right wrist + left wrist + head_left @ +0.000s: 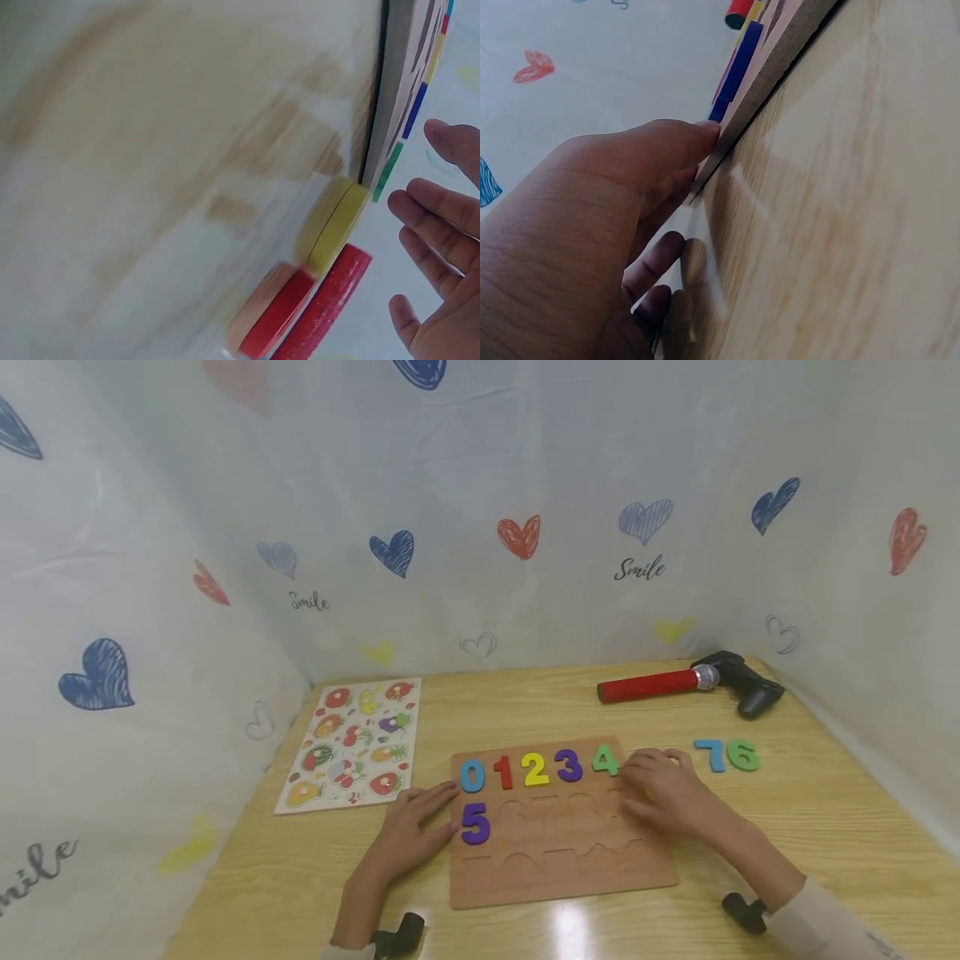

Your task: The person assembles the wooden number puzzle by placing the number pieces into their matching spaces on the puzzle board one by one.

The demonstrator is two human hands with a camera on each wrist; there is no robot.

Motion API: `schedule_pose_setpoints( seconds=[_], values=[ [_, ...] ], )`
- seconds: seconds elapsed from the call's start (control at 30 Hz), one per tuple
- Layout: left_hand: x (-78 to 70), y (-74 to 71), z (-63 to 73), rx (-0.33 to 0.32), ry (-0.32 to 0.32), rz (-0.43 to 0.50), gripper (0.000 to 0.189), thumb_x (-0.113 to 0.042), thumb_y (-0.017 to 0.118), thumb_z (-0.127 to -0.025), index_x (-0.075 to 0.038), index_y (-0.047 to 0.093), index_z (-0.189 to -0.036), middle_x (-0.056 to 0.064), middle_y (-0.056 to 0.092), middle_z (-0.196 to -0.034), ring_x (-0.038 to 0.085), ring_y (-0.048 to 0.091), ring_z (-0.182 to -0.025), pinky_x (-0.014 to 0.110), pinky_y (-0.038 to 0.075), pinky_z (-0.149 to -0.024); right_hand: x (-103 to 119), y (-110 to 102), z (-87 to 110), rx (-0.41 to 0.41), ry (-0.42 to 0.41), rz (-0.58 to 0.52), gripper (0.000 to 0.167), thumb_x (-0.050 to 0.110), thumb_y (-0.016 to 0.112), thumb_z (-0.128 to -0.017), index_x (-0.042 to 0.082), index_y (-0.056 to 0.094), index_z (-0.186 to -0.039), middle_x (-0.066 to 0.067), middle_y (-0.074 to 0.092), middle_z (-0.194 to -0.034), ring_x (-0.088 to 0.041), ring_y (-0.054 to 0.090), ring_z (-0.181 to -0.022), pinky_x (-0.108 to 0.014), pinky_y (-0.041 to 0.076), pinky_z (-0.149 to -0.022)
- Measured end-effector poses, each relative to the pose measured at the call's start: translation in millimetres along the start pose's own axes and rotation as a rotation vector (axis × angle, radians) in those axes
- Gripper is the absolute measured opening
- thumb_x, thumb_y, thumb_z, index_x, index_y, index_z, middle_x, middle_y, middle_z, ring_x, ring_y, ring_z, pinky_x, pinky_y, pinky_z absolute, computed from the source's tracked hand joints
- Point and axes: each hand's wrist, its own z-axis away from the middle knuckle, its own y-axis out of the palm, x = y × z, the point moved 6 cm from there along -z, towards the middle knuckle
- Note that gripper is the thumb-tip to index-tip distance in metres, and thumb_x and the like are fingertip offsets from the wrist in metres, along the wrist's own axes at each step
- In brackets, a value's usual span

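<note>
A wooden number board (525,889) lies on the table with 0, 1, 2, 3 and a green 4 (605,760) along its top row. A purple 5 (476,823) sits at the left of the middle row. My left hand (411,831) rests at the board's left edge, thumb and fingertips touching it beside the 0 and 5. My right hand (667,789) hovers over the board's right edge next to the 4, fingers extended and holding nothing. In the right wrist view, a yellow piece (334,229) and a red piece (277,315) lie below it, their shapes unclear.
A blue 7 (712,755) and green 6 (742,755) lie right of the board. Behind them are a red microphone (648,686) and a black object (750,689). A fruit puzzle board (408,727) lies at the left. Patterned curtain walls enclose the table (510,702).
</note>
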Motion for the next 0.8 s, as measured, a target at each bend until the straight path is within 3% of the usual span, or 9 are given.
schedule_pose_setpoints(
  seconds=[0.23,0.8],
  values=[
    [2.9,1.8,0.5,0.004,-0.004,-0.003,0.054,-0.041,0.07,-0.092,-0.026,0.058,-0.142,-0.015,0.048,-0.15,0.023,0.042,-0.125,0.056,0.035,-0.1,-18,-7,8.7,0.024,0.078,-0.004,0.036,0.029,0.08,-0.085,0.007,0.072,-0.112,-0.01,0.067,-0.117,-0.037,0.052,-0.121,-0.063,0.027,-0.098],
    [1.0,1.1,-0.1,0.005,0.006,-0.005,0.054,-0.04,0.07,-0.091,-0.024,0.059,-0.141,-0.013,0.049,-0.149,0.025,0.043,-0.124,0.057,0.035,-0.1,-56,-26,29.1,-0.006,0.101,0.064,0.034,0.022,0.084,-0.08,0.005,0.072,-0.107,-0.013,0.068,-0.111,-0.038,0.055,-0.113,-0.068,0.033,-0.089]
  ],
)
